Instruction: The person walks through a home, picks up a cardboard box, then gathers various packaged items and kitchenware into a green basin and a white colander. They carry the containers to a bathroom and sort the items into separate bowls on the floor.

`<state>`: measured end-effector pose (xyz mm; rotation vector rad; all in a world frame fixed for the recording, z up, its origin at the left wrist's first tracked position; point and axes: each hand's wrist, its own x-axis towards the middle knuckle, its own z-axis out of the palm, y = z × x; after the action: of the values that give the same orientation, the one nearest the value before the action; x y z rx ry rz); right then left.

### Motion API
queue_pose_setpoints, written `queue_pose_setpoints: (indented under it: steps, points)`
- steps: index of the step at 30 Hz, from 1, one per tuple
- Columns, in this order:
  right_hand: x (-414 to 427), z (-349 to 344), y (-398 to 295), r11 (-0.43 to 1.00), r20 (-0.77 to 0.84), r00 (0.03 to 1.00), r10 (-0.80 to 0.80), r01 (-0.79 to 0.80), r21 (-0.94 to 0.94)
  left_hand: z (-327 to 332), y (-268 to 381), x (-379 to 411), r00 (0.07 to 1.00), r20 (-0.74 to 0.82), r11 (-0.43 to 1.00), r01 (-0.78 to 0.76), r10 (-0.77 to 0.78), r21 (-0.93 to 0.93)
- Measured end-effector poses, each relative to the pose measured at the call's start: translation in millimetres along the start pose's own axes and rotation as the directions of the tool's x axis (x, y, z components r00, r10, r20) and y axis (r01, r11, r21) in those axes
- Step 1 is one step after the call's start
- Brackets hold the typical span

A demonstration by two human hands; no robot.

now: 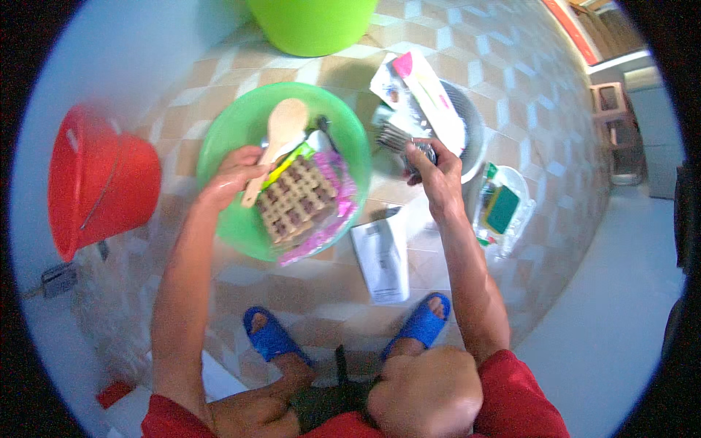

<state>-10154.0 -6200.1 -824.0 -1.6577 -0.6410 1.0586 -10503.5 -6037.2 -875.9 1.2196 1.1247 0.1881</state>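
Note:
My left hand (227,174) grips a wooden rice paddle (288,117) by its handle, over a round green plastic basin (220,139). In the basin lies a woven checked mat (298,200), partly in clear packaging with a pink edge (346,186). A yellow-green handled utensil (287,163) and a dark-handled one (323,125) lie beside it. On the other side, my right hand (441,169) is closed around a bundle of metal forks (391,136), blurred, in front of a grey-white basin (475,128). A long white and pink package (432,98) rests across that basin.
A red bucket (118,180) stands tilted in view at left, and a lime-green tub (317,27) at the far side. A printed paper sheet (381,257) and a packaged green sponge (503,209) lie on the tiled floor (246,284). Blue slippers (272,335) are on my feet.

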Motion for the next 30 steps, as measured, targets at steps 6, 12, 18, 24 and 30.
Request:
queue_pose_setpoints:
  steps: [6,12,18,24,30]
  points:
    - [81,-82,0,0.922,-0.232,0.941,-0.248,0.155,-0.356,2,7,-7,0.999,-0.023,1.000,0.027,-0.027,0.002]
    - [82,-81,-6,0.625,-0.145,0.857,-0.495,0.235,-0.744,2,23,-18,1.000,0.009,0.998,0.025,-0.025,-0.063]
    - [0,27,-30,0.576,0.252,0.767,-0.590,0.619,-0.534,22,59,-20,0.946,0.320,0.972,0.019,0.058,-0.234]
    - [-3,76,-26,0.063,0.485,0.430,-0.761,0.794,-0.604,46,76,-24,0.871,0.473,0.953,0.019,0.134,-0.304]
    - [8,23,-28,0.233,0.316,0.574,-0.755,0.686,-0.689,27,76,-19,0.984,0.050,0.984,-0.175,0.173,0.022]
